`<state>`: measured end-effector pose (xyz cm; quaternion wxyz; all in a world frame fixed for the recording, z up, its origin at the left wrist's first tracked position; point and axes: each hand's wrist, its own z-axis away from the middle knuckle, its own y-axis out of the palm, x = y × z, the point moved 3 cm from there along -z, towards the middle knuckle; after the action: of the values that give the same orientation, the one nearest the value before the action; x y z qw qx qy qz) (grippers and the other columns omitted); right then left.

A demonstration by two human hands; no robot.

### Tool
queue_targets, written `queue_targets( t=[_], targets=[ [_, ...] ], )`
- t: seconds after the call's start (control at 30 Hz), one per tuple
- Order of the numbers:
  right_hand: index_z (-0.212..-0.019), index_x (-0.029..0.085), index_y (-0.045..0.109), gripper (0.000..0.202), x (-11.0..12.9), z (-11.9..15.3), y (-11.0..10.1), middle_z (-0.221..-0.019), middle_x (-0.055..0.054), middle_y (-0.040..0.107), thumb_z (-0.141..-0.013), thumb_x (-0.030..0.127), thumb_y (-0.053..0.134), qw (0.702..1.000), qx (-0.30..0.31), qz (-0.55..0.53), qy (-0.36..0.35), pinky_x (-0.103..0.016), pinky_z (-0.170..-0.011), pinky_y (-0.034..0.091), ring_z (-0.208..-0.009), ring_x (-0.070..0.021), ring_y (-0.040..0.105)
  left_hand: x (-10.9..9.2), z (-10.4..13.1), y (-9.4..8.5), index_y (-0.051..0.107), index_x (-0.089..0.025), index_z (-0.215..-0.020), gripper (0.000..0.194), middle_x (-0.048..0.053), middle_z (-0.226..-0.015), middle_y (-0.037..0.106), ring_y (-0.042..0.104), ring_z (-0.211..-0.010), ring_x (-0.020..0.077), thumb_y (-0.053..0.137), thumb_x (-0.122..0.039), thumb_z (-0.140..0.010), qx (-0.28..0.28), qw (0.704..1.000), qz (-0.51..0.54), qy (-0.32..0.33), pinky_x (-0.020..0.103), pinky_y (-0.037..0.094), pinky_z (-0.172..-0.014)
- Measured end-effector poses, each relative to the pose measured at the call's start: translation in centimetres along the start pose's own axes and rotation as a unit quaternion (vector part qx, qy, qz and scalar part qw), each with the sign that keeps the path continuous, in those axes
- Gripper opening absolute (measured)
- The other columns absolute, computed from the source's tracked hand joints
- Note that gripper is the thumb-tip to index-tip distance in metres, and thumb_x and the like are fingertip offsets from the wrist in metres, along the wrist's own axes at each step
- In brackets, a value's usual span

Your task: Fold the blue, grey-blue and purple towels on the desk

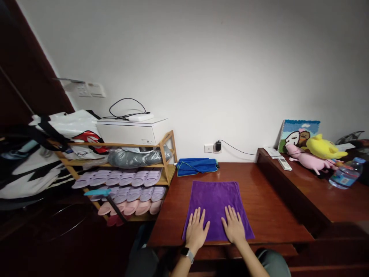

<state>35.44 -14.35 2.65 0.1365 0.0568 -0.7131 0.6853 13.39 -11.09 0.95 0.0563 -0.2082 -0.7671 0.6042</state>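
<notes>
A purple cloth lies spread flat on the reddish-brown wooden table. On its front left part rests my left hand, palm down with fingers apart; a watch is on that wrist. My right hand lies flat on the front right part, fingers spread. Neither hand grips anything, and bare purple fabric shows between them. Behind the cloth, near the wall, is a folded blue cloth with a green edge.
At left stands a wooden rack with slippers, a white box and bags. The raised right surface holds plush toys, a bottle, a remote and a picture. A plug sits in the wall.
</notes>
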Motion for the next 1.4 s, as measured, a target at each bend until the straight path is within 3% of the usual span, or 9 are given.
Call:
queue_targets(
  t=[0.1,0.2,0.43,0.53,0.73,0.9,1.1,1.27,1.4],
  targets=[
    [-0.170,0.014,0.037,0.073,-4.6,0.7,0.2,-0.178,-0.013,0.028,-0.107,0.051,0.031,0.998,-0.013,0.025,0.051,-0.056,-0.135,0.022,-0.166,-0.0306,0.027,2.2,1.8,0.3,0.050,-0.018,-0.164,0.065,0.017,-0.172,0.044,0.043,-0.159,0.0357,0.041,-0.049,-0.108,-0.022,0.999,-0.019,-0.036,0.060,0.039,-0.129],
    [-0.168,0.010,0.041,0.074,-6.1,0.8,-0.5,-0.176,-0.017,0.033,-0.108,0.051,0.030,0.997,-0.014,0.040,0.065,-0.057,-0.135,0.022,-0.165,-0.0329,0.028,2.5,1.9,0.0,0.058,-0.014,-0.158,0.062,0.019,-0.166,0.052,0.047,-0.156,0.0360,0.041,-0.045,-0.107,-0.030,0.998,-0.025,-0.047,0.059,0.038,-0.130],
    [-0.167,0.014,0.044,0.065,3.4,-3.0,-1.6,-0.175,-0.011,0.038,-0.110,0.040,0.026,0.998,-0.023,-0.023,-0.059,-0.047,-0.136,0.023,-0.166,-0.0266,0.029,-2.7,-4.6,-1.3,0.056,-0.021,-0.160,0.055,0.012,-0.169,0.051,0.045,-0.159,0.0289,0.038,-0.034,-0.109,-0.009,0.997,0.029,0.072,0.054,0.037,-0.131],
    [-0.168,0.017,0.043,0.064,4.7,-4.2,-0.8,-0.175,-0.009,0.037,-0.109,0.038,0.028,0.997,0.009,-0.022,-0.068,-0.046,-0.136,0.021,-0.166,-0.0245,0.028,-2.3,-5.6,-0.3,0.053,-0.024,-0.162,0.056,0.011,-0.169,0.051,0.044,-0.159,0.0288,0.037,-0.037,-0.110,0.025,0.997,0.025,0.063,0.055,0.037,-0.131],
    [-0.169,0.008,0.036,0.072,-3.0,-4.1,0.1,-0.177,-0.016,0.029,-0.108,0.044,0.026,0.999,-0.015,0.016,0.033,-0.055,-0.136,0.020,-0.166,-0.0294,0.027,3.1,-3.7,1.0,0.049,-0.016,-0.164,0.063,0.018,-0.171,0.045,0.043,-0.159,0.0339,0.035,-0.043,-0.110,-0.027,0.999,-0.018,-0.040,0.059,0.038,-0.129],
    [-0.170,0.005,0.034,0.074,-7.1,-3.3,-0.5,-0.178,-0.016,0.027,-0.109,0.045,0.023,0.996,0.000,0.058,0.072,-0.053,-0.136,0.021,-0.167,-0.0299,0.026,4.2,-2.4,0.4,0.052,-0.010,-0.161,0.063,0.019,-0.170,0.046,0.045,-0.158,0.0333,0.034,-0.041,-0.109,-0.024,0.998,-0.029,-0.059,0.057,0.039,-0.129],
    [-0.166,0.002,0.042,0.071,-2.7,-4.5,-2.5,-0.174,-0.018,0.037,-0.110,0.041,0.022,0.997,-0.008,0.061,0.036,-0.051,-0.137,0.017,-0.166,-0.0318,0.027,2.5,-4.3,-0.8,0.062,-0.007,-0.152,0.060,0.020,-0.159,0.061,0.050,-0.155,0.0322,0.030,-0.036,-0.110,-0.068,0.997,-0.033,-0.014,0.056,0.034,-0.133],
    [-0.170,0.013,0.038,0.067,3.8,-6.7,-2.4,-0.177,-0.008,0.033,-0.111,0.040,0.022,0.996,0.017,0.007,-0.087,-0.044,-0.137,0.018,-0.167,-0.0241,0.024,-0.6,-8.4,0.1,0.053,-0.019,-0.161,0.057,0.012,-0.169,0.051,0.044,-0.159,0.0283,0.034,-0.037,-0.110,-0.021,0.996,0.011,0.087,0.053,0.038,-0.131],
    [-0.172,0.016,0.033,0.069,2.6,-7.5,-0.8,-0.178,-0.008,0.029,-0.111,0.046,0.025,0.997,0.039,0.014,-0.066,-0.046,-0.137,0.018,-0.167,-0.0236,0.022,0.8,-9.3,1.9,0.047,-0.017,-0.165,0.063,0.014,-0.172,0.046,0.041,-0.161,0.0298,0.036,-0.046,-0.110,0.024,0.999,0.008,0.042,0.055,0.035,-0.132]
  ],
)
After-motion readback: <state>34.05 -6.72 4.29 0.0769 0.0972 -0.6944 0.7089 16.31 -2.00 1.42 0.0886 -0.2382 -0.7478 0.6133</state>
